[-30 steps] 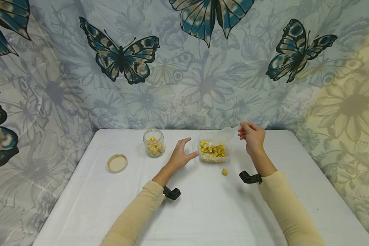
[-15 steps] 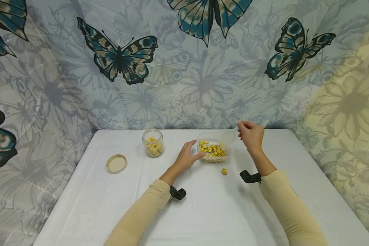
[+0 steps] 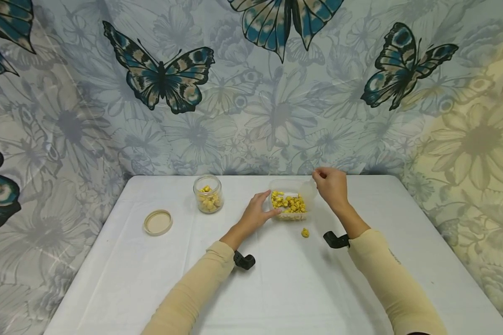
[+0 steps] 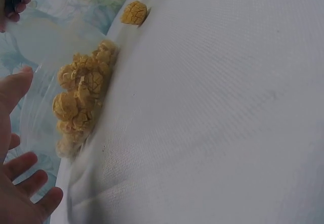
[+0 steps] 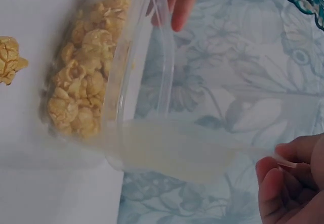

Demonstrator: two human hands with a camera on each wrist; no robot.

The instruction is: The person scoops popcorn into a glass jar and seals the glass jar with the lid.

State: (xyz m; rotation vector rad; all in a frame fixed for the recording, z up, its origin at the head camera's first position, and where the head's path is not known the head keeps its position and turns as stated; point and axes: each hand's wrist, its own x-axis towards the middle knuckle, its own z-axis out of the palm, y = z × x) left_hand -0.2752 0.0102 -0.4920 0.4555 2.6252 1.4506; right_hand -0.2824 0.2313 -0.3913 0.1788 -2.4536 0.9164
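My left hand holds the left end of a clear plastic container, thumb in front and fingers behind. Inside lies yellow popcorn, piled against the walls. Over the container's right rear side, my right hand pinches the thin handle of a translucent plastic scoop. Its wide end reaches to the rim in the right wrist view and looks empty. One loose popcorn piece sits on the table in front of the container.
An open glass jar, partly filled with popcorn, stands left of the container. Further left lies a round cream-rimmed lid. The white-covered table ends at a butterfly-printed cloth backdrop.
My left hand has moved right onto the container's left end. My right hand has shifted left with the scoop, closer to the container. Jar, lid and loose popcorn piece stay put.
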